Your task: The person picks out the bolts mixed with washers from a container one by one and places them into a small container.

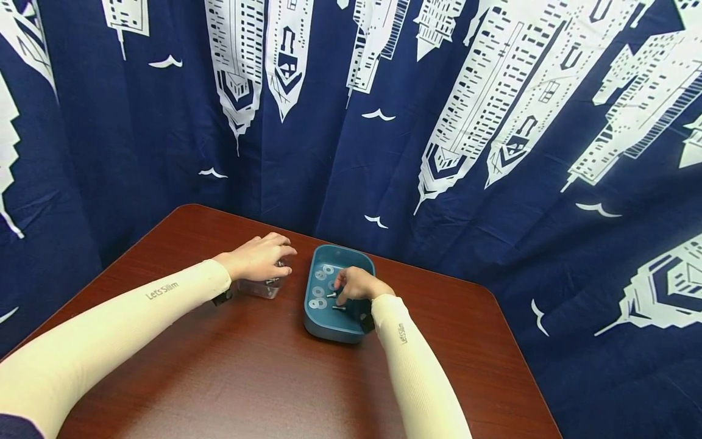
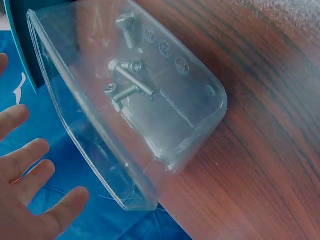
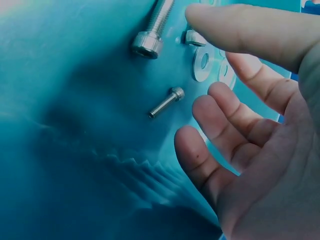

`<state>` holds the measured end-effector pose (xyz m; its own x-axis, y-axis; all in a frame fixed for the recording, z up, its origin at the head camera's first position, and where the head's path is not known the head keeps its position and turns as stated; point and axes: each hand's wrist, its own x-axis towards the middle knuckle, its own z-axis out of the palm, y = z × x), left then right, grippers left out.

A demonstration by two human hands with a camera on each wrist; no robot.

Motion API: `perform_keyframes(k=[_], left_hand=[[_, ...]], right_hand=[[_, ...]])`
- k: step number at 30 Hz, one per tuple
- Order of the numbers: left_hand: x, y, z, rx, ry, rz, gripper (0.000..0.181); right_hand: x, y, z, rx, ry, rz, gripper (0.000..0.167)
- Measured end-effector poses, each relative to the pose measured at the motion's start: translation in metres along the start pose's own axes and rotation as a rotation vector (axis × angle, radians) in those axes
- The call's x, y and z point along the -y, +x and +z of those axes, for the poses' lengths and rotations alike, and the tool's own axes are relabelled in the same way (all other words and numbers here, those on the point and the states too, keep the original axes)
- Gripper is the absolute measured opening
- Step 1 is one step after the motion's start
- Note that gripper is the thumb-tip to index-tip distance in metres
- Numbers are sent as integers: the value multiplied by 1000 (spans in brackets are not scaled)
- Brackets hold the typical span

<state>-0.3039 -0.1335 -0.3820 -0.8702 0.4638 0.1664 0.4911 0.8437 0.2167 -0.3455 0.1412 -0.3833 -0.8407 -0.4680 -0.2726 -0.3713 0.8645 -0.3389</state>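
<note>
A blue bin [image 1: 333, 333] holds several flat washers [image 3: 202, 64] and a few socket-head screws [image 3: 167, 102]. The right hand [image 1: 359, 285] reaches down inside it, fingers bent loosely near the screws; in the right wrist view the hand [image 3: 260, 115] pinches nothing, and a larger screw [image 3: 152, 37] lies beyond the thumb. Left of the bin stands a clear plastic box [image 2: 200, 120] with several screws [image 2: 132, 80] inside. Over that box hovers the left hand [image 1: 260, 257], its fingers spread and holding nothing; the left wrist view shows the fingertips [image 2: 37, 150] beside the box's rim.
Both containers stand toward the back of a brown wooden table [image 1: 219, 378]. A dark blue curtain [image 1: 307, 183] with white building prints hangs right behind the table's back edge. The bin's walls rise around the right hand.
</note>
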Motion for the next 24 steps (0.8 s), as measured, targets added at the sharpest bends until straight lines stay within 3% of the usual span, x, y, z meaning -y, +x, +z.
perform_keyframes(k=[9, 19, 24], left_hand=[[-12, 6, 6, 18, 5, 43, 52], [-28, 18, 15, 43, 39, 84, 56], [-33, 20, 17, 70, 37, 73, 59]], right_hand=[[-9, 3, 6, -50, 167, -39, 24], [-12, 9, 13, -82, 213, -8, 17], [-13, 10, 16, -86, 241, 21, 15]])
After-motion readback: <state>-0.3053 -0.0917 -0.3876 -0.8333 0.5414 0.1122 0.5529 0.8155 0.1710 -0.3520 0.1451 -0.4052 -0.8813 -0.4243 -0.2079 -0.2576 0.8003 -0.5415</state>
